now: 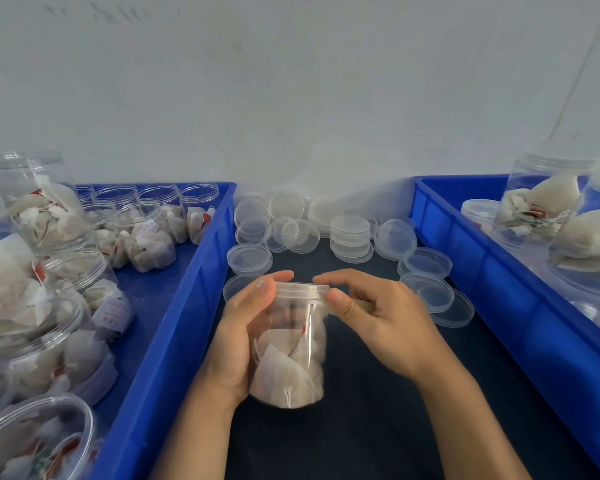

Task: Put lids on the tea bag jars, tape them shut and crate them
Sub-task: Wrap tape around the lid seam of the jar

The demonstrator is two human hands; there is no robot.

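The step in hand looks like lidding: a clear jar (291,344) of tea bags is held upright over the dark surface (361,427), between the two blue crates. The left hand (246,334) wraps the jar's body from the nine o'clock side, fingers curled round behind it and thumb lying up near the rim. The right hand (378,317) comes in from three o'clock and its grip pinches the lid (303,289) at the jar's mouth, forefinger over the top edge and thumb against the rim's side. The lid sits on the threads; whether it is fully turned home cannot be told.

The next move, as I judge it, calls for a twist of the right hand against a steady left, then tape, of which no roll is in view. Spare lids (350,233) lie heaped at twelve o'clock from the jar. The left crate (187,306) at nine o'clock holds open filled jars; the right crate (482,271) at three o'clock holds a few more.
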